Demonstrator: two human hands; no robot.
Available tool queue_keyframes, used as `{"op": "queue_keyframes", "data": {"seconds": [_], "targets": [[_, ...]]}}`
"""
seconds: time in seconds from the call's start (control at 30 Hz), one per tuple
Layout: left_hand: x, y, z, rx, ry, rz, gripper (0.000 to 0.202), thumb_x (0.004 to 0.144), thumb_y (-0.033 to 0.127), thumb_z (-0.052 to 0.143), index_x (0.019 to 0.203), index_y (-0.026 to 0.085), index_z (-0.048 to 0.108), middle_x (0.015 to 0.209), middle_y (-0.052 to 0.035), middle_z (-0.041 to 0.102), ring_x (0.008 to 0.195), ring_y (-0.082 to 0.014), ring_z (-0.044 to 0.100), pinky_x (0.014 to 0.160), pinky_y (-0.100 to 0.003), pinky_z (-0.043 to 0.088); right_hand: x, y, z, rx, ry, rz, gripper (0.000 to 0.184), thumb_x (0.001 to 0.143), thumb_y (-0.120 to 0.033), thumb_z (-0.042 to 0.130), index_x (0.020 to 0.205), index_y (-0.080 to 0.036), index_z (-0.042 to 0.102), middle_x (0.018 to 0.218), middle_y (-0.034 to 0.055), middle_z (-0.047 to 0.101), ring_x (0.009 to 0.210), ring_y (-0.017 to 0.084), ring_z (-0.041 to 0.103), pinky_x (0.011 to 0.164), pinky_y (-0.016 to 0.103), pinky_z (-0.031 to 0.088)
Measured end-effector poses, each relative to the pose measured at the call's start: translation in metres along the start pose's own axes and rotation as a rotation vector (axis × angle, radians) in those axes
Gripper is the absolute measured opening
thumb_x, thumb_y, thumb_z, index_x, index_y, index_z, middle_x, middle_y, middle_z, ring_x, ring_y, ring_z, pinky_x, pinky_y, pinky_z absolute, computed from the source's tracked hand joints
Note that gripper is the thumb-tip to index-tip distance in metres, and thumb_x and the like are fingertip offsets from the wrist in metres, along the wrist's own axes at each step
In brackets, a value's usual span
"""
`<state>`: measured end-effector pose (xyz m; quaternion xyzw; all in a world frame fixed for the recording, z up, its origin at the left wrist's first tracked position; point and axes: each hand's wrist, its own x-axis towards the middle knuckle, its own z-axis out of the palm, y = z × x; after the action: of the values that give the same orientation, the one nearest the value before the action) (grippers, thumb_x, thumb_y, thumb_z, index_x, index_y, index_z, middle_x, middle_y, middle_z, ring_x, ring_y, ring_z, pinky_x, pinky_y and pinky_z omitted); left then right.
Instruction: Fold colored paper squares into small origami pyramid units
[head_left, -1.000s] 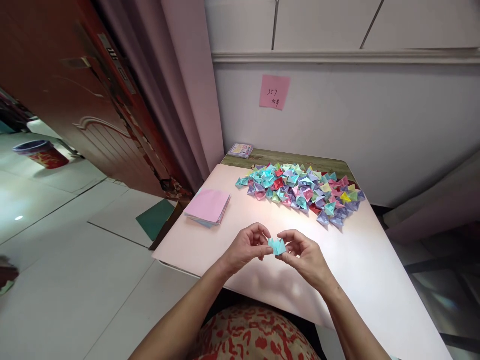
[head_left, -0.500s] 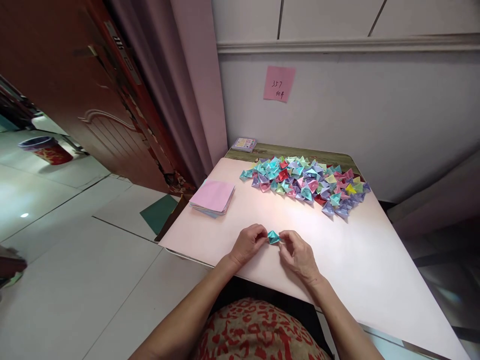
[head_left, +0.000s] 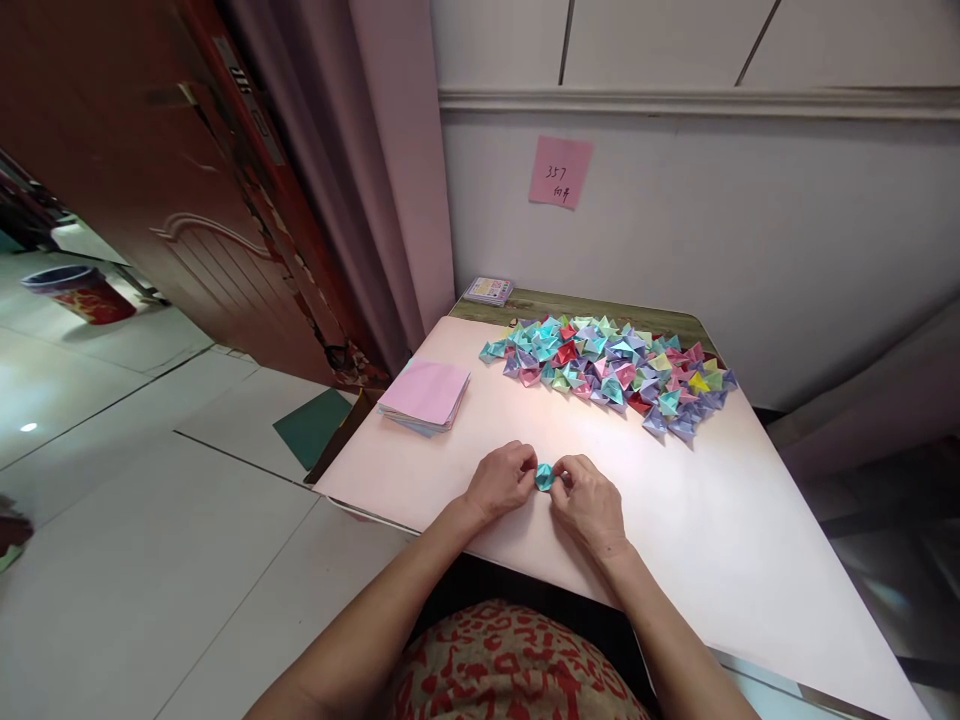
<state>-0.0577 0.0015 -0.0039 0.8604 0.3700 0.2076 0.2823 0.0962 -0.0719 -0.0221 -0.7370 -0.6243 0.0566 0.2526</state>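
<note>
A small teal folded-paper piece point(head_left: 544, 477) is pinched between my two hands, just above or on the pale tabletop near its front edge. My left hand point(head_left: 504, 480) grips its left side with thumb and fingertips. On its right side, the fingers of my right hand point(head_left: 589, 500) are closed on it the same way. Beyond them spreads a heap of folded paper pieces point(head_left: 615, 365) in purple, teal, pink, red, yellow and green. To the left lies a stack of square paper sheets point(head_left: 426, 393), pink on top.
The pale tabletop point(head_left: 720, 540) meets a wall carrying a pink handwritten note point(head_left: 561, 172). A small printed pack point(head_left: 489, 291) sits at the back left corner. Left of the table are a purple curtain point(head_left: 375, 180), a brown door point(head_left: 187, 210) and a red bin point(head_left: 86, 297).
The teal paper piece looks narrower and rounder than before, with my hands closer together around it. My right hand has shifted slightly left. The camera view has moved a little.
</note>
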Motion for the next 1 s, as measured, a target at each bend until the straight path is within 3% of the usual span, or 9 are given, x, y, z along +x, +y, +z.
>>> {"op": "queue_keyframes", "data": {"seconds": [0.13, 0.27, 0.43, 0.53, 0.8, 1.0], "targets": [[0.005, 0.008, -0.006, 0.222, -0.131, -0.002, 0.017, 0.08, 0.014, 0.05, 0.084, 0.022, 0.064, 0.086, -0.0033, 0.06, 0.081, -0.0191, 0.059, 0.069, -0.028, 0.044, 0.002, -0.004, -0.003, -0.105, -0.069, 0.028, 0.012, 0.085, -0.025, 0.055, 0.077, -0.022, 0.064, 0.086, 0.0009, 0.064, 0.065, 0.013, 0.057, 0.051, 0.024, 0.028], [0.008, 0.013, -0.009, 0.311, -0.194, -0.014, 0.021, 0.081, 0.016, 0.048, 0.089, 0.023, 0.066, 0.091, -0.0041, 0.061, 0.086, -0.0201, 0.06, 0.072, -0.028, 0.046, 0.0, -0.005, -0.006, -0.114, -0.107, 0.006, 0.016, 0.088, -0.027, 0.054, 0.08, -0.023, 0.067, 0.093, 0.0001, 0.065, 0.068, 0.012, 0.059, 0.052, 0.024, 0.03], [0.012, 0.015, -0.009, 0.329, -0.283, -0.036, 0.024, 0.083, 0.019, 0.047, 0.094, 0.023, 0.068, 0.092, -0.006, 0.061, 0.091, -0.022, 0.06, 0.076, -0.03, 0.048, -0.006, -0.001, -0.012, -0.136, -0.146, -0.143, 0.017, 0.088, -0.022, 0.054, 0.095, -0.027, 0.069, 0.118, 0.0014, 0.061, 0.085, 0.015, 0.062, 0.063, 0.024, 0.038], [0.016, 0.016, -0.008, 0.309, -0.321, -0.044, 0.028, 0.08, 0.02, 0.049, 0.099, 0.023, 0.069, 0.093, -0.007, 0.062, 0.092, -0.0237, 0.06, 0.076, -0.031, 0.048, -0.009, 0.001, -0.016, -0.183, -0.166, -0.23, 0.022, 0.087, -0.018, 0.055, 0.103, -0.027, 0.066, 0.12, 0.0027, 0.06, 0.095, 0.018, 0.059, 0.072, 0.026, 0.039], [0.028, 0.004, -0.001, 0.158, -0.31, -0.136, 0.03, 0.075, 0.021, 0.055, 0.097, 0.024, 0.075, 0.09, -0.0039, 0.067, 0.083, -0.0189, 0.063, 0.072, -0.026, 0.048, -0.013, 0.001, -0.021, -0.328, -0.169, -0.298, 0.02, 0.097, -0.021, 0.048, 0.104, -0.029, 0.065, 0.1, 0.0038, 0.062, 0.082, 0.019, 0.053, 0.073, 0.031, 0.03], [0.024, 0.008, 0.004, 0.228, -0.208, -0.131, 0.026, 0.077, 0.016, 0.051, 0.092, 0.02, 0.072, 0.09, -0.0044, 0.069, 0.085, -0.0198, 0.063, 0.075, -0.028, 0.047, -0.021, -0.007, -0.014, -0.381, -0.127, -0.284, 0.018, 0.095, -0.016, 0.049, 0.101, -0.025, 0.064, 0.091, 0.0056, 0.061, 0.079, 0.02, 0.051, 0.078, 0.034, 0.028]]}}
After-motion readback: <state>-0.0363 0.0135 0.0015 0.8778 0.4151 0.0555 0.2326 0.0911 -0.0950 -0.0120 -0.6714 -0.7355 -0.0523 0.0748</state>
